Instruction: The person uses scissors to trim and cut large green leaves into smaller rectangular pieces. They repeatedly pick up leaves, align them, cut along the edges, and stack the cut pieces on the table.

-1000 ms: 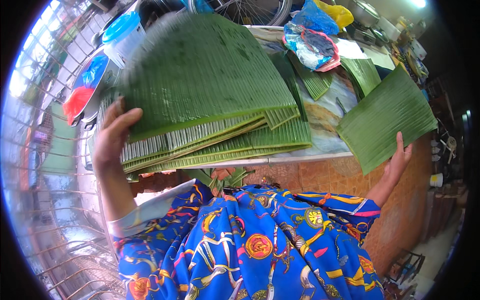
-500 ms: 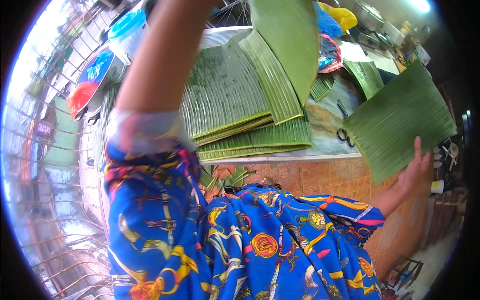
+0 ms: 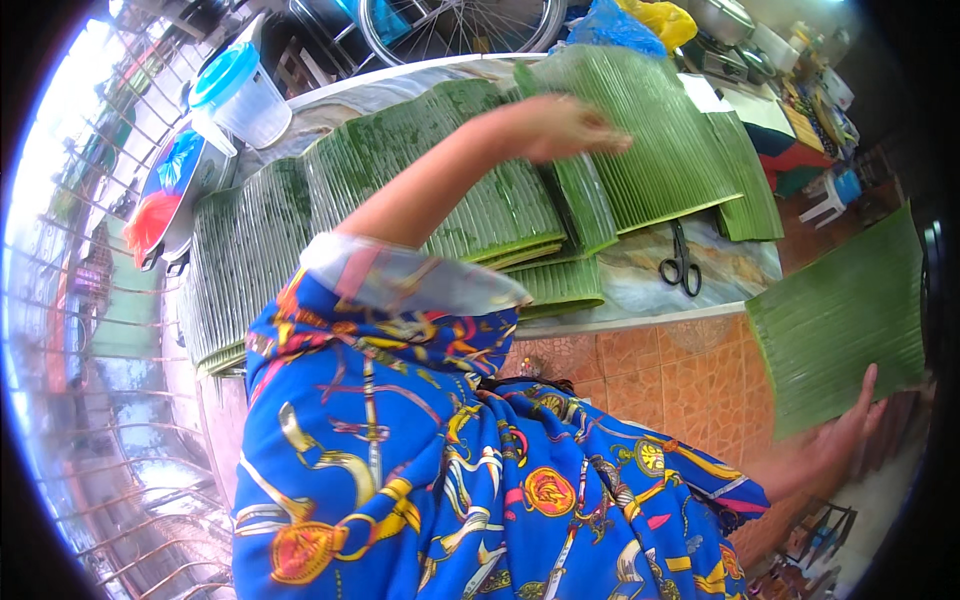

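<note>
My left hand (image 3: pixel 572 130) reaches across the table, its fingers stretched out and slightly blurred, with nothing visible in them. Below and beside it lies a light green, ribbed banana leaf piece (image 3: pixel 655 150). Out to the right, past the table edge, my right hand (image 3: pixel 845 430) grips the lower edge of another cut banana leaf piece (image 3: pixel 845 325), which stands up from it; some fingers are hidden. Black-handled scissors (image 3: pixel 681 268) rest on the table, their blades partly under the leaf. To the left, a stack of darker, wet banana leaves (image 3: pixel 420 130) spreads over the tabletop.
The table (image 3: pixel 735 255) has a marbled top. A clear pitcher with a blue lid (image 3: pixel 245 100) stands at the left, near a metal basin (image 3: pixel 205 185) with red and blue bags. Blue and yellow plastic bags (image 3: pixel 665 25) lie behind. A bicycle wheel (image 3: pixel 460 35) is beyond the table.
The large leaf that was raised at the top now lies on the table at the right. My left hand has come into view above it. My right hand moved slightly outward and down with its leaf.
</note>
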`<move>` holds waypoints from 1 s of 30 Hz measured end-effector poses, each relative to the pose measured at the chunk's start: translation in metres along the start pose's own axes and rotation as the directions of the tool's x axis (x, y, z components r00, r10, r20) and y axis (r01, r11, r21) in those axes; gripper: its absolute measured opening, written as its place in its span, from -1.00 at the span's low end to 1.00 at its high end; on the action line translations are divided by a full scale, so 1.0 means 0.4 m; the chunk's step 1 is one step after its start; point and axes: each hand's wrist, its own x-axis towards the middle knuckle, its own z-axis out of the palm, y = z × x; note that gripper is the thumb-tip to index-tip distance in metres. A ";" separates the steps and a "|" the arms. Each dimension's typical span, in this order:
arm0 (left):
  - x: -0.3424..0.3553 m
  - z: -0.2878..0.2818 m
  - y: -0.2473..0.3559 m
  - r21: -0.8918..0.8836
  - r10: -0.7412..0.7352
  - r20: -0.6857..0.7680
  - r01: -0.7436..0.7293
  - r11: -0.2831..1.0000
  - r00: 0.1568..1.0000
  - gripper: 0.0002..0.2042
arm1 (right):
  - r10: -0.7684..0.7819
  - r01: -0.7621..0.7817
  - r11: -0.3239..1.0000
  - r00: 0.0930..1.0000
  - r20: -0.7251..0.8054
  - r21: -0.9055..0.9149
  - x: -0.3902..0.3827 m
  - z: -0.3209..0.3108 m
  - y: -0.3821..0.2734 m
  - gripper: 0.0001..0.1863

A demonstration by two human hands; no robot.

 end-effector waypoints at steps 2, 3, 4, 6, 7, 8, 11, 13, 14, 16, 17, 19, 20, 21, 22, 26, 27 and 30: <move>-0.122 0.121 -0.065 0.226 -0.180 -0.075 0.193 0.955 0.981 0.04 | -0.003 0.003 1.000 1.000 -0.004 -0.015 0.008 0.006 -0.013 -0.42; -0.178 0.188 -0.104 0.346 -0.208 -0.162 0.253 0.903 0.965 0.05 | 0.005 -0.005 1.000 1.000 0.005 -0.016 0.008 0.018 -0.014 -0.42; -0.217 0.242 -0.113 0.384 -0.253 -0.205 0.315 0.868 0.946 0.03 | 0.020 -0.020 1.000 1.000 -0.011 -0.016 -0.003 0.039 -0.011 -0.43; -0.290 0.316 -0.108 0.461 -0.341 -0.312 0.455 0.761 0.887 0.00 | 0.060 -0.060 0.998 0.997 -0.046 -0.010 -0.014 0.066 0.002 -0.44; -0.328 0.351 -0.126 0.417 -0.325 -0.357 0.461 0.784 0.876 -0.02 | 0.023 -0.025 0.999 0.998 0.050 0.037 0.001 0.067 0.031 -0.45; -0.354 0.383 -0.146 0.369 -0.300 -0.393 0.448 0.814 0.869 -0.05 | -0.024 0.014 0.997 0.991 0.133 0.076 0.030 0.056 0.062 -0.45; -0.456 0.408 -0.139 0.319 -0.327 -0.450 0.492 0.810 0.831 -0.15 | -0.074 0.046 0.993 0.962 0.261 0.113 0.053 0.064 0.100 -0.47; -0.537 0.425 -0.145 0.289 -0.388 -0.481 0.560 0.776 0.786 -0.16 | -0.058 0.024 0.992 0.955 0.290 0.121 0.054 0.075 0.111 -0.48; -0.583 0.432 -0.143 0.279 -0.405 -0.516 0.595 0.754 0.755 -0.17 | -0.041 0.003 0.992 0.954 0.296 0.130 0.059 0.078 0.114 -0.48; -0.674 0.433 -0.145 0.265 -0.452 -0.545 0.657 0.706 0.706 -0.23 | -0.038 -0.015 0.988 0.940 0.339 0.154 0.069 0.083 0.119 -0.48; -0.725 0.434 -0.154 0.230 -0.483 -0.555 0.682 0.694 0.678 -0.27 | -0.033 -0.021 0.988 0.937 0.349 0.150 0.071 0.098 0.117 -0.47; -0.803 0.428 -0.174 0.185 -0.479 -0.586 0.684 0.706 0.653 -0.37 | -0.021 -0.035 0.988 0.933 0.359 0.148 0.076 0.126 0.119 -0.47; -0.829 0.428 -0.180 0.213 -0.479 -0.612 0.715 0.666 0.629 -0.39 | -0.019 -0.041 0.988 0.925 0.379 0.149 0.074 0.147 0.107 -0.47; -0.848 0.420 -0.179 0.244 -0.472 -0.637 0.740 0.627 0.610 -0.40 | -0.016 -0.046 0.988 0.920 0.392 0.149 0.067 0.165 0.092 -0.46; -0.866 0.412 -0.177 0.266 -0.447 -0.671 0.755 0.599 0.591 -0.41 | -0.013 -0.052 0.987 0.915 0.404 0.150 0.061 0.181 0.080 -0.46; -0.942 0.394 -0.187 0.288 -0.332 -0.799 0.804 0.520 0.501 -0.43 | -0.047 -0.030 0.986 0.892 0.450 0.164 0.063 0.231 0.062 -0.44; -0.975 0.384 -0.189 0.282 -0.303 -0.828 0.817 0.503 0.472 -0.44 | -0.044 -0.039 0.985 0.884 0.466 0.167 0.061 0.244 0.054 -0.43; -1.117 0.372 -0.239 0.309 -0.199 -0.876 0.829 0.466 0.439 -0.53 | -0.025 -0.073 0.981 0.869 0.495 0.179 0.051 0.267 0.014 -0.42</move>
